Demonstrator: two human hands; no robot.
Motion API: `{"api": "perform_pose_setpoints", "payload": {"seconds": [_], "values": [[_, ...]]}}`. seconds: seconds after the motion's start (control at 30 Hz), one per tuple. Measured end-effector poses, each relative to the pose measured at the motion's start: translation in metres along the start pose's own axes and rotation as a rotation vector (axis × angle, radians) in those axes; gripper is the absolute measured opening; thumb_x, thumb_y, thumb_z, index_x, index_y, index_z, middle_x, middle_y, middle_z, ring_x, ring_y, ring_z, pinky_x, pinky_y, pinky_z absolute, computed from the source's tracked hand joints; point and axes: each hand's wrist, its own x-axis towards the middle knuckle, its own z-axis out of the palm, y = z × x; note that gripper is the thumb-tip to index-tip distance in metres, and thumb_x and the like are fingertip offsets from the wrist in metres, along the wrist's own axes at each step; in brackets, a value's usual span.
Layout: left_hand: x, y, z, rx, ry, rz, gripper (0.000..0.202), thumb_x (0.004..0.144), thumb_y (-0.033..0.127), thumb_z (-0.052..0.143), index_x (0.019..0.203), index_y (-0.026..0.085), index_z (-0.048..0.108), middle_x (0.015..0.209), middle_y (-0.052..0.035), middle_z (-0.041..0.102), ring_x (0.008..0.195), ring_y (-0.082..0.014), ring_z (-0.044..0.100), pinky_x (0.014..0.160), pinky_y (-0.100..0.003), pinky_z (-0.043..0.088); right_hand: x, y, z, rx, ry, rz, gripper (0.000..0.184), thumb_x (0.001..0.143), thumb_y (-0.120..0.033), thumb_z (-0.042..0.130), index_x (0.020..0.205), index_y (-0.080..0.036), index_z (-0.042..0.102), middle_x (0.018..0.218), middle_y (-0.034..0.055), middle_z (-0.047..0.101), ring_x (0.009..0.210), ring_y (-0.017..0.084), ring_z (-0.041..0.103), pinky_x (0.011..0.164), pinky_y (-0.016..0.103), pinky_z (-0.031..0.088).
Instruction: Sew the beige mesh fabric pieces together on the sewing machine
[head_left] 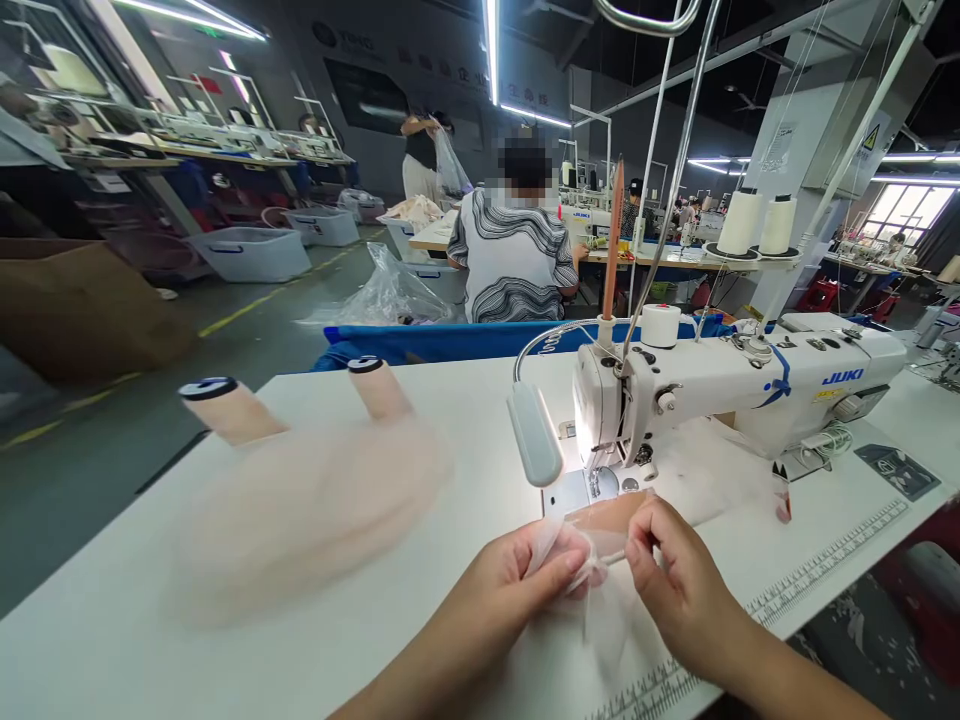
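My left hand (517, 580) pinches a small piece of sheer pale-pink fabric (577, 572) near the front of the white sewing table (420, 640). My right hand (675, 575) pinches the same piece from the right, fingers closed on its edge. Both hands sit just in front of the needle plate (592, 488) of a white JUKI sewing machine (735, 385). A tan piece (607, 512) lies on the plate behind my fingers.
A heap of sheer pink fabric (307, 510) and two pink thread cones (225, 405) lie to the left. A lamp head (534, 435) hangs by the needle. A person in a striped top (514, 255) sits ahead, back turned. White bins (251, 252) stand on the floor.
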Motion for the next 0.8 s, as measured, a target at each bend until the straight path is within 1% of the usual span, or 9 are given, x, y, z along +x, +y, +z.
{"api": "perform_pose_setpoints", "payload": {"seconds": [0.1, 0.2, 0.27, 0.33, 0.4, 0.43, 0.57, 0.63, 0.8], "values": [[0.005, -0.006, -0.003, 0.032, -0.055, 0.034, 0.058, 0.082, 0.077, 0.078, 0.079, 0.02, 0.064, 0.075, -0.0006, 0.064, 0.071, -0.0184, 0.053, 0.068, -0.028, 0.042, -0.002, -0.007, 0.001, 0.093, -0.069, -0.017, 0.02, 0.114, -0.033, 0.043, 0.099, -0.024, 0.052, 0.104, 0.0046, 0.063, 0.091, 0.019, 0.062, 0.08, 0.031, 0.054], [0.005, -0.007, -0.003, 0.054, -0.138, 0.056, 0.057, 0.083, 0.076, 0.077, 0.08, 0.02, 0.065, 0.076, -0.002, 0.065, 0.072, -0.0197, 0.056, 0.069, -0.029, 0.045, 0.003, -0.005, -0.011, 0.013, -0.245, -0.098, 0.018, 0.114, -0.03, 0.042, 0.101, -0.025, 0.054, 0.092, 0.0013, 0.064, 0.077, 0.016, 0.062, 0.071, 0.029, 0.053], [0.001, -0.004, -0.002, 0.075, -0.135, 0.062, 0.056, 0.085, 0.076, 0.075, 0.08, 0.021, 0.067, 0.077, -0.0025, 0.067, 0.074, -0.0205, 0.058, 0.07, -0.029, 0.045, 0.01, 0.006, -0.028, -0.236, -0.162, -0.24, 0.02, 0.111, -0.026, 0.042, 0.092, -0.026, 0.048, 0.082, 0.0, 0.059, 0.072, 0.018, 0.057, 0.066, 0.03, 0.049], [-0.004, 0.0, -0.002, 0.104, -0.077, 0.068, 0.053, 0.089, 0.073, 0.073, 0.079, 0.021, 0.069, 0.078, -0.0019, 0.068, 0.075, -0.0204, 0.058, 0.073, -0.029, 0.045, 0.017, 0.018, -0.045, -0.43, 0.041, -0.278, 0.023, 0.109, -0.021, 0.04, 0.087, -0.026, 0.044, 0.077, -0.0004, 0.052, 0.067, 0.019, 0.05, 0.063, 0.032, 0.044], [-0.006, 0.004, -0.001, 0.114, -0.028, 0.069, 0.051, 0.09, 0.071, 0.072, 0.078, 0.022, 0.071, 0.079, -0.0016, 0.069, 0.076, -0.0207, 0.058, 0.075, -0.03, 0.045, 0.018, 0.023, -0.057, -0.481, 0.078, -0.246, 0.022, 0.108, -0.018, 0.041, 0.089, -0.026, 0.045, 0.079, 0.0, 0.052, 0.066, 0.019, 0.049, 0.063, 0.033, 0.043], [-0.006, 0.004, 0.0, 0.1, -0.018, 0.069, 0.051, 0.089, 0.071, 0.073, 0.079, 0.022, 0.071, 0.081, -0.0021, 0.069, 0.077, -0.0214, 0.059, 0.076, -0.03, 0.046, 0.016, 0.021, -0.058, -0.472, 0.036, -0.217, 0.022, 0.109, -0.018, 0.041, 0.09, -0.025, 0.046, 0.08, 0.0002, 0.054, 0.068, 0.019, 0.051, 0.064, 0.033, 0.045], [-0.004, 0.003, 0.003, -0.041, -0.031, 0.043, 0.051, 0.083, 0.071, 0.08, 0.084, 0.021, 0.071, 0.083, -0.0018, 0.069, 0.079, -0.0207, 0.058, 0.075, -0.03, 0.048, 0.001, 0.003, -0.033, -0.322, -0.153, -0.134, 0.013, 0.113, -0.035, 0.056, 0.104, -0.025, 0.054, 0.094, 0.0027, 0.065, 0.083, 0.02, 0.064, 0.071, 0.031, 0.053], [-0.005, 0.003, 0.005, -0.109, -0.027, 0.013, 0.051, 0.082, 0.07, 0.082, 0.082, 0.021, 0.067, 0.08, -0.0004, 0.067, 0.077, -0.0195, 0.057, 0.073, -0.029, 0.047, -0.006, -0.001, -0.014, -0.26, -0.156, -0.091, 0.023, 0.105, -0.041, 0.072, 0.11, -0.025, 0.055, 0.099, 0.0029, 0.068, 0.085, 0.021, 0.066, 0.072, 0.031, 0.054], [-0.006, 0.005, 0.004, -0.199, 0.073, 0.023, 0.053, 0.077, 0.067, 0.085, 0.071, 0.02, 0.062, 0.076, 0.0008, 0.06, 0.078, -0.0186, 0.054, 0.074, -0.028, 0.046, -0.012, 0.008, 0.012, -0.079, -0.189, 0.115, 0.018, 0.097, -0.016, 0.067, 0.105, -0.026, 0.054, 0.087, -0.0023, 0.068, 0.074, 0.017, 0.065, 0.066, 0.026, 0.051]]}}
